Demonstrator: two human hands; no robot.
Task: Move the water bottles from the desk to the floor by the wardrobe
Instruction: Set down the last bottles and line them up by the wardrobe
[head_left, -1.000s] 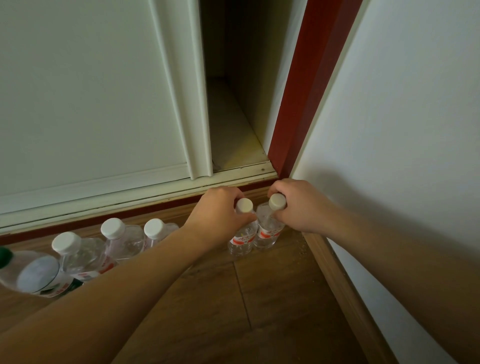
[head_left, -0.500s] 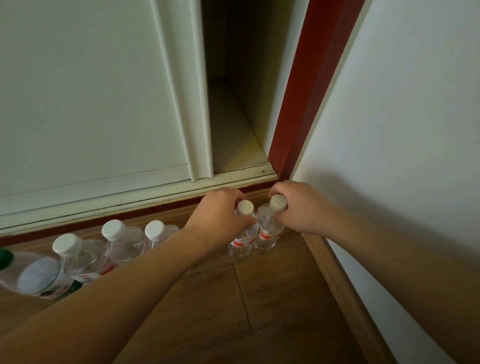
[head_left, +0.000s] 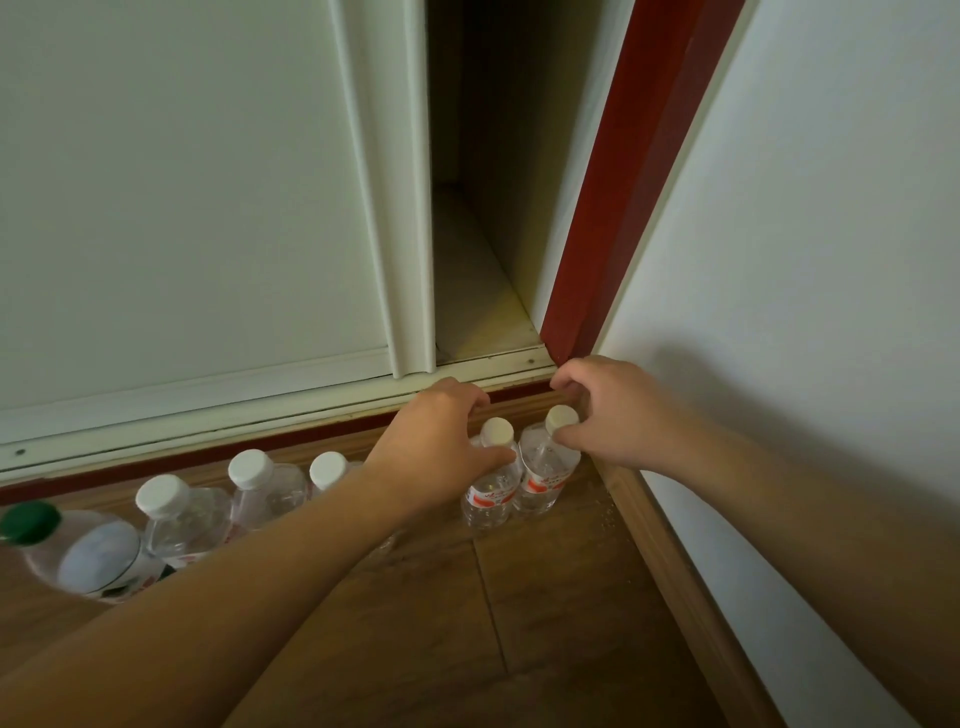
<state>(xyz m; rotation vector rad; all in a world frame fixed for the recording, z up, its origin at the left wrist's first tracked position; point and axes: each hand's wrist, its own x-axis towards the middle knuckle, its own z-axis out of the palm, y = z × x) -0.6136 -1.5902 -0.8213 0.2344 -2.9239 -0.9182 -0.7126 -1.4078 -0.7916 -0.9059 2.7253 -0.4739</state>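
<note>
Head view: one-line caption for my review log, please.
Left hand on the left bottle, right hand on the right bottle, both upright on the floor by the wardrobe.

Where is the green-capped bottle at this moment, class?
In the head view, the green-capped bottle is on the wooden floor at the far left of the row, next to a white-capped bottle, before the wardrobe door.

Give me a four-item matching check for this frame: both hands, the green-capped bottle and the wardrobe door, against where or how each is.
Things: 1 left hand; 2 right hand; 3 green-capped bottle; 4 wardrobe door.
States: A leftmost bottle in view; B grips the corner bottle; C partly open, dark gap beside it; D grips the second bottle from the corner.
Pairs: 1-D; 2-B; 3-A; 4-C.
</note>
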